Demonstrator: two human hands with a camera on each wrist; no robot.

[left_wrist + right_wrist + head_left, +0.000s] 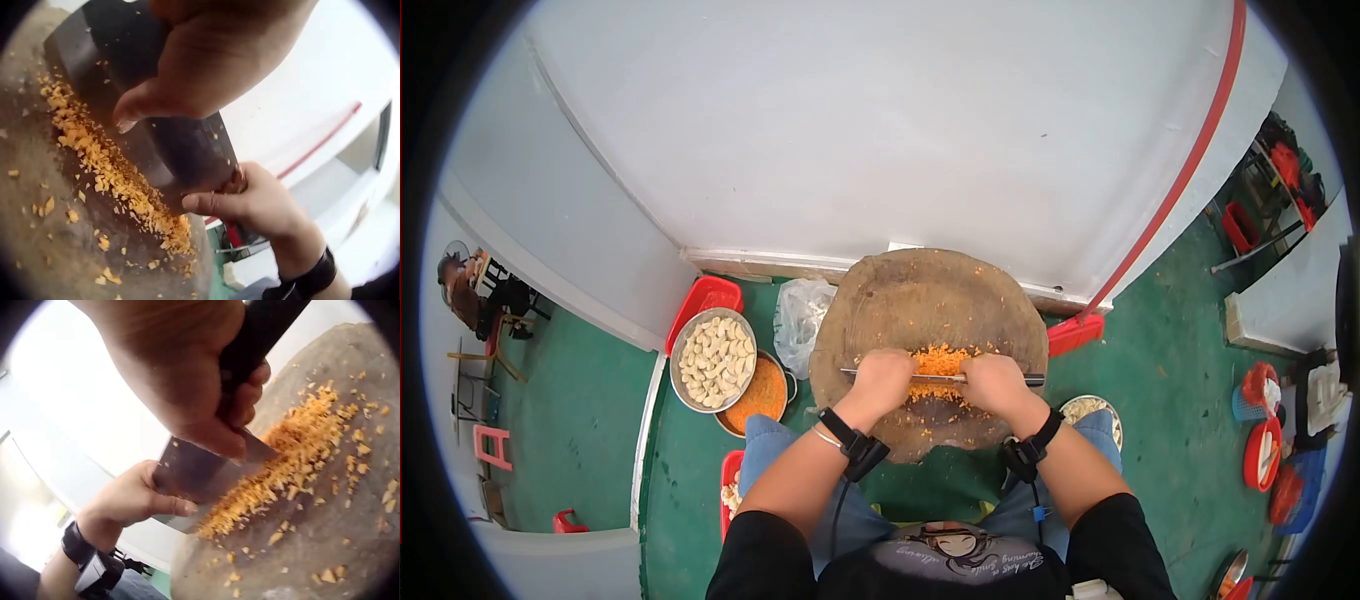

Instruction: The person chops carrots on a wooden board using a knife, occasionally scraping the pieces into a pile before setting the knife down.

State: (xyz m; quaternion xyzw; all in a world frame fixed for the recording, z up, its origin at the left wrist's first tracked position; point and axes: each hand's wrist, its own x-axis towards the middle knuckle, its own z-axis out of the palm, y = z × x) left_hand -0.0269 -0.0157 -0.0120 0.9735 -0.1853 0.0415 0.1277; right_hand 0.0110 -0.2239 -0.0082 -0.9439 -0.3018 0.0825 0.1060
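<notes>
A cleaver [194, 150] stands on its edge on a round wooden chopping block [920, 290], amid finely chopped orange bits [300, 450]. My right hand [997, 385] grips its black handle [259, 340], with the thumb lying along the blade. At the blade's other end my left hand [882, 380] pinches the blade, the thumb flat against its side and the fingers behind. Chopped bits form a long heap beside the edge, and loose crumbs are scattered over the block. In the head view the blade appears as a thin line between both hands.
Left of the block are a metal bowl of pale pieces [716, 362], a pot of orange mince [762, 394] and a clear plastic bag [803, 318]. A bowl of pale bits [1112, 410] is by the right knee. A white wall [880, 130] rises behind the block.
</notes>
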